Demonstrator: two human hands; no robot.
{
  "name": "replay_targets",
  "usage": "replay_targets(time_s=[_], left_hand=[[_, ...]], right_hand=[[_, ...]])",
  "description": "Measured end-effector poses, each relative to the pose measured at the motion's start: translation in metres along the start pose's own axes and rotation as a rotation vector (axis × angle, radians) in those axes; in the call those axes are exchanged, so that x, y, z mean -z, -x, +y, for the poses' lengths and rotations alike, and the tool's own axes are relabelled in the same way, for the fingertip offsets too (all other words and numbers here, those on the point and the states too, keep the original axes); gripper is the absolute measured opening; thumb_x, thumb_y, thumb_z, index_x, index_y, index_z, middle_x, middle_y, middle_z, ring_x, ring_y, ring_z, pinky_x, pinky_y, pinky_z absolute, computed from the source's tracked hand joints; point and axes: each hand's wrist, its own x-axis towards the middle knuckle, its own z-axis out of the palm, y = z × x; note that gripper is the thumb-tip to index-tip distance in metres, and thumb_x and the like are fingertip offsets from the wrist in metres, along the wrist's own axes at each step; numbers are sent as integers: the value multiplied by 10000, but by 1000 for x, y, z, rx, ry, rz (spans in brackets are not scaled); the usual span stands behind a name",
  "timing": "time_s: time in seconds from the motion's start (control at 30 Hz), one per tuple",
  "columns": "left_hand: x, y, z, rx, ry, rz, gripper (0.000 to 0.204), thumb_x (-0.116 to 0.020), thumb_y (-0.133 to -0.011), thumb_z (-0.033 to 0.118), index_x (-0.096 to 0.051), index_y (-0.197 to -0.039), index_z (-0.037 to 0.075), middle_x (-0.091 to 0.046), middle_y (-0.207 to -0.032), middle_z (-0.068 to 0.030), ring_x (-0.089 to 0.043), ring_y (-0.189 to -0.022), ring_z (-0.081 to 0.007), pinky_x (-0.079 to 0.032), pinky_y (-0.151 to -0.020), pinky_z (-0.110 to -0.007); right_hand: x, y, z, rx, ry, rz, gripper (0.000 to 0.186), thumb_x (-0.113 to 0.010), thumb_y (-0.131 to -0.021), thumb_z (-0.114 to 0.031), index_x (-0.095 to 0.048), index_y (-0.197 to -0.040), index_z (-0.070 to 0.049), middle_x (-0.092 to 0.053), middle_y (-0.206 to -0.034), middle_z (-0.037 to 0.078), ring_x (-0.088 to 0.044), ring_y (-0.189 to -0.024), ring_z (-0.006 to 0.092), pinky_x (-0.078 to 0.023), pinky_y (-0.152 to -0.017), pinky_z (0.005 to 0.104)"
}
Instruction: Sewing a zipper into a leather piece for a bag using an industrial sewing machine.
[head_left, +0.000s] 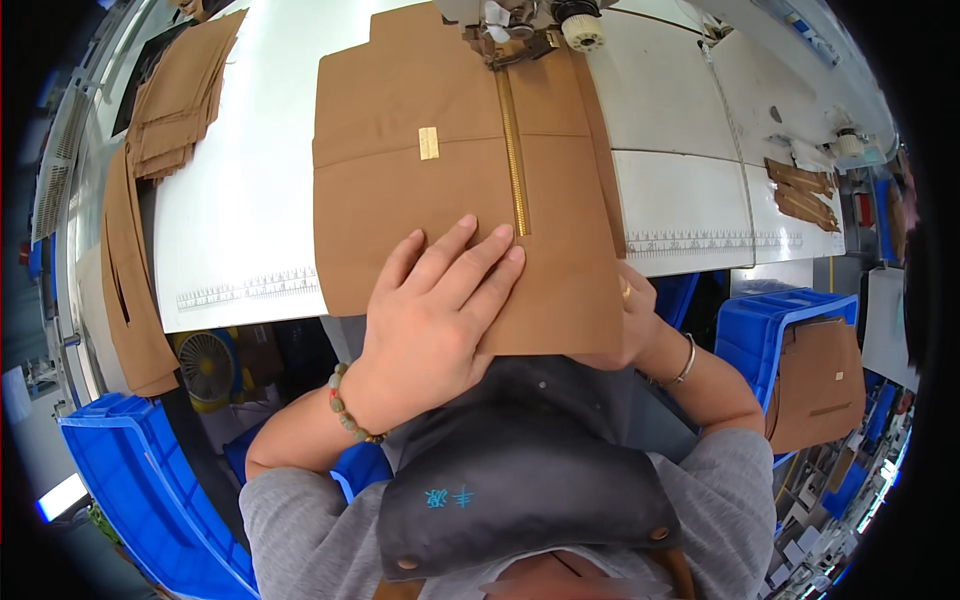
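Observation:
A brown fabric panel (400, 215) lies on the white sewing table and hangs over its near edge. A gold-toothed zipper (513, 150) runs up it to the presser foot (495, 60) of the sewing machine. My left hand (440, 310) rests flat on the panel, fingers stretched out, their tips just left of the zipper's near end. At the panel's right near edge, my right hand (640, 325) has its fingers curled, partly hidden under the fabric, gripping that edge. A small pale label (429, 143) sits on the panel left of the zipper.
Brown fabric pieces (180, 95) are stacked at the far left, and a long brown strip (130, 290) hangs over the table's left edge. Zipper pieces (803, 195) lie at the right. Blue crates (150, 480) stand below; the right crate (740, 335) has brown panels (815, 385) draped over it.

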Motion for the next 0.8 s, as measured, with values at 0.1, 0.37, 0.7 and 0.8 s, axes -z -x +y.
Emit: replay_targets(time_s=[0.1, 0.37, 0.7, 0.8], left_hand=[[7, 3, 3, 2, 13, -61, 691, -745, -893, 473, -677, -1469, 97, -625, -1550, -102, -587, -1425, -353, -412, -1185, -611], [9, 2, 4, -25, -32, -84, 770, -684, -934, 628, -668, -1469, 73, -617, -1555, -105, -595, -1415, -330, -373, -1223, -614], [4, -24, -29, -197, -12, 44, 547, -884, -818, 304, -741, -1296, 80, -678, -1467, -96, -653, -1334, -289, -466, -1180, -544], [11, -50, -41, -162, -54, 52, 642, -893, -774, 413, -731, -1290, 67, -685, -1445, -100, -663, -1316, -311, -490, -1158, -545]], right_hand=[[30, 0, 6, -27, 4, -13, 185, -808, -777, -160, -751, -922, -61, -738, -1002, 117, -739, -908, 315, -641, -916, 493], [51, -45, 28, -182, -25, -127, 150, -813, -853, -131, -749, -951, -38, -718, -1028, 112, -714, -940, 299, -606, -907, 482], [25, -62, 21, -29, -81, -297, 410, -862, -802, -156, -751, -1141, 46, -727, -1139, 142, -710, -1073, 322, -604, -956, 494], [20, -63, 23, 11, -100, -241, 233, -792, -823, -144, -727, -981, 15, -668, -1024, 118, -673, -980, 291, -584, -904, 448]])
